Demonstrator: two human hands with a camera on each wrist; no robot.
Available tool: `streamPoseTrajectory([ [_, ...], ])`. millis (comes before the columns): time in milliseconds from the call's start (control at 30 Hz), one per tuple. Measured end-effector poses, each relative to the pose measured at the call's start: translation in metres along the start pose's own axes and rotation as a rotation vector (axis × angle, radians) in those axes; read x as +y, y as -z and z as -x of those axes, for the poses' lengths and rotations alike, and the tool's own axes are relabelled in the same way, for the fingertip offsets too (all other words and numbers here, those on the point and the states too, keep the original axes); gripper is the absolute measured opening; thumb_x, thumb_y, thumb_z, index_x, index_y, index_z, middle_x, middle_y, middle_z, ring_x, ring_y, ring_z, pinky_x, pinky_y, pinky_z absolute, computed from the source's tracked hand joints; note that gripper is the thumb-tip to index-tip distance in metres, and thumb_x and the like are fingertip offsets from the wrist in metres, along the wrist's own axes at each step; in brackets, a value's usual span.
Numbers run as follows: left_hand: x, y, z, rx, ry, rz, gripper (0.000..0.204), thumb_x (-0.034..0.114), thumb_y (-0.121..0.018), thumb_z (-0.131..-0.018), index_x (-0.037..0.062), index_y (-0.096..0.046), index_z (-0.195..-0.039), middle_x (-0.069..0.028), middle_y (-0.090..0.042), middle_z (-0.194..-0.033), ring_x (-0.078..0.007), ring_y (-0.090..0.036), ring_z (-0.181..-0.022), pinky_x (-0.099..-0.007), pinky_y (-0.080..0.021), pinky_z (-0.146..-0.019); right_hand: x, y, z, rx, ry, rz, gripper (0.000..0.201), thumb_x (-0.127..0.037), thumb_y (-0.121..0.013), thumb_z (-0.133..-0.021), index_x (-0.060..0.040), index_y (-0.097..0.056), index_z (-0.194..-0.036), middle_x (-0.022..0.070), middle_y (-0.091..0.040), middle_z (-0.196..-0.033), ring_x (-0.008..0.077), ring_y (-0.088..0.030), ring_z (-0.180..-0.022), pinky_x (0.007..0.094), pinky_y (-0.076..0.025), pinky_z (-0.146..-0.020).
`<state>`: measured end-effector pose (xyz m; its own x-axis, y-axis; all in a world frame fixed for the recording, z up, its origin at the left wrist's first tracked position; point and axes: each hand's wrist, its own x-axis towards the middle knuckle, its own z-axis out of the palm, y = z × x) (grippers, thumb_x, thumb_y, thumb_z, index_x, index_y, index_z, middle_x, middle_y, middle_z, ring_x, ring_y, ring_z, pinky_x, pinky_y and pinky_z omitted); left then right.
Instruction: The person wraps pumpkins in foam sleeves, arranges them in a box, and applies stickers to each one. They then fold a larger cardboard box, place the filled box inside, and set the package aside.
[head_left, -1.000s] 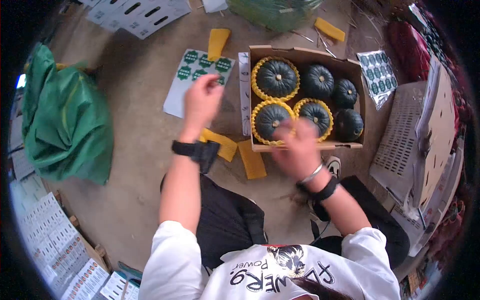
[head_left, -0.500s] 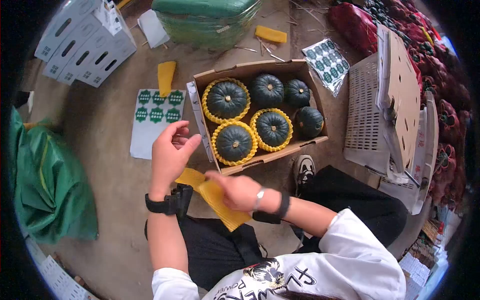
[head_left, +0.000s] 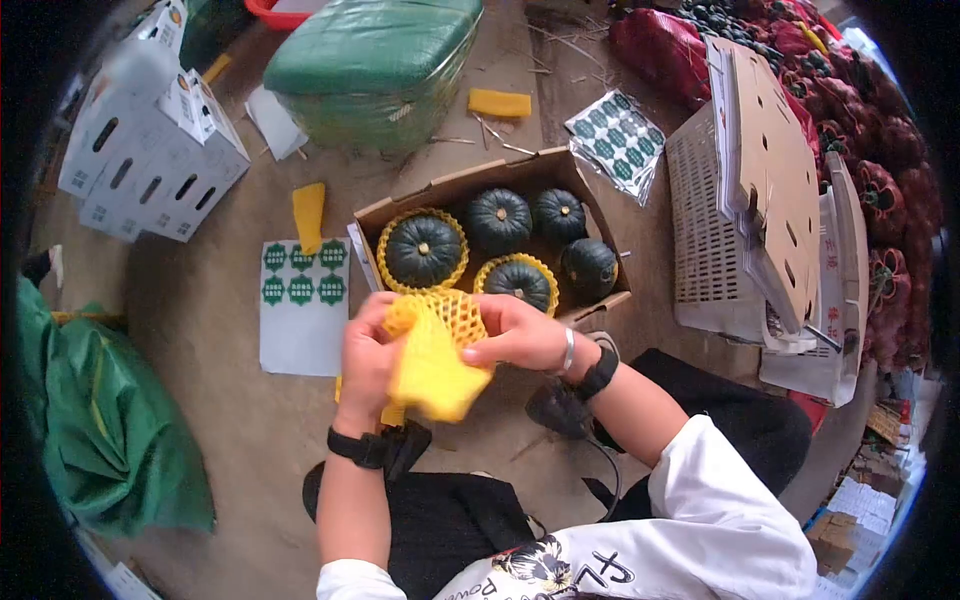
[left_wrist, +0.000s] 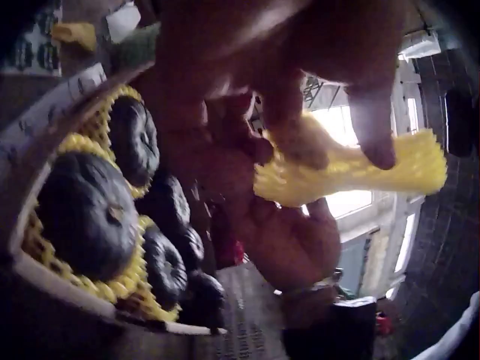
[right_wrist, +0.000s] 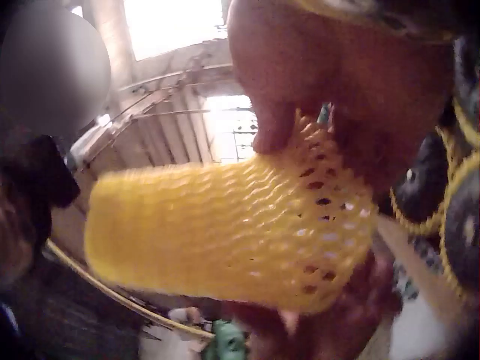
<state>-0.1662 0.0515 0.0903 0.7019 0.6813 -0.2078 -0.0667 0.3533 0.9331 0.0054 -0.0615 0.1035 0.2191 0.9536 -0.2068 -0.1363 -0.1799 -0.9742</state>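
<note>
Both hands hold a yellow foam net sleeve (head_left: 435, 375) in front of the carton (head_left: 455, 177). The left hand (head_left: 368, 350) grips its left side; the right hand (head_left: 520, 335) pinches its right edge, thumb on the mesh. In the right wrist view the net (right_wrist: 195, 229) is stretched wide at the held end and narrower-meshed beyond. Dark green pumpkins sit in the carton: one (head_left: 423, 250) and another (head_left: 517, 283) wear yellow nets, while others such as this pumpkin (head_left: 499, 219) are bare. Hands and net cover the carton's near left corner; the left wrist view shows a netted pumpkin (left_wrist: 90, 214) there.
A label sheet (head_left: 303, 335) with a yellow net (head_left: 309, 215) on it lies left of the carton; another label sheet (head_left: 616, 140) lies behind right. Around stand a green wrapped bundle (head_left: 365, 70), white cartons (head_left: 150, 165), a green sack (head_left: 120, 430) and a crate (head_left: 700, 210).
The right hand has moved from over the carton to a yellow net near the knees and lifted it. Both hands now hold it together, and the head view has shifted.
</note>
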Motion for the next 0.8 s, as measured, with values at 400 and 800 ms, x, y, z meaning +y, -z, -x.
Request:
streamPoseTrajectory([
  [400, -0.034, 0.001, -0.026, 0.317, -0.038, -0.244, 0.028, 0.002, -0.055, -0.082, -0.0003, -0.057, -0.109, -0.0107, -0.065, -0.101, -0.0161, -0.061, -0.090, -0.0311, -0.048, -0.083, 0.028, 0.074, -0.092, 0.242, 0.121, 1.455, 0.074, -0.040, -0.079, -0.054, -0.0104, -0.056, -0.118, 0.0161, -0.059, -0.108, 0.0353, -0.050, -0.108, 0.0458, -0.041, -0.091],
  [800, -0.043, -0.044, -0.022, 0.314, -0.119, -0.302, 0.109, 0.037, -0.085, -0.048, -0.0049, -0.031, -0.133, -0.0257, -0.039, -0.132, -0.0337, -0.038, -0.125, -0.0349, -0.030, -0.105, 0.017, 0.032, -0.041, 0.218, 0.344, 0.781, 0.062, -0.021, -0.065, -0.080, -0.0038, -0.040, -0.134, 0.0122, -0.047, -0.128, 0.0258, -0.045, -0.115, 0.0363, -0.035, -0.100],
])
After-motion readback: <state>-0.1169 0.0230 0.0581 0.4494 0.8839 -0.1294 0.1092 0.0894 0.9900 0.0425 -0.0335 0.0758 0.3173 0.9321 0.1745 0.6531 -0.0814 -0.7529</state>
